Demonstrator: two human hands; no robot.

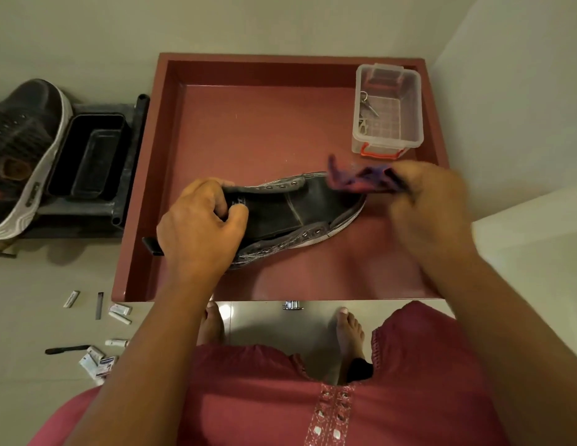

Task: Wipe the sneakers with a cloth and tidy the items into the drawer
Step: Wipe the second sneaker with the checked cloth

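A dark grey sneaker (290,217) with a pale sole lies over the open red drawer (248,130), toe pointing right. My left hand (197,226) grips its heel collar, fingers curled into the opening. My right hand (422,201), blurred by motion, holds a purple cloth (354,180) against the sneaker's toe. A second dark sneaker (26,149) with a white sole leans on a black tray at the far left.
A clear plastic box (388,107) with orange clips holds small metal tools at the drawer's back right. A black tray (90,159) sits left of the drawer. Small tubes and packets (97,362) and a black stick (66,349) lie on the floor at lower left. My bare feet stand below the drawer front.
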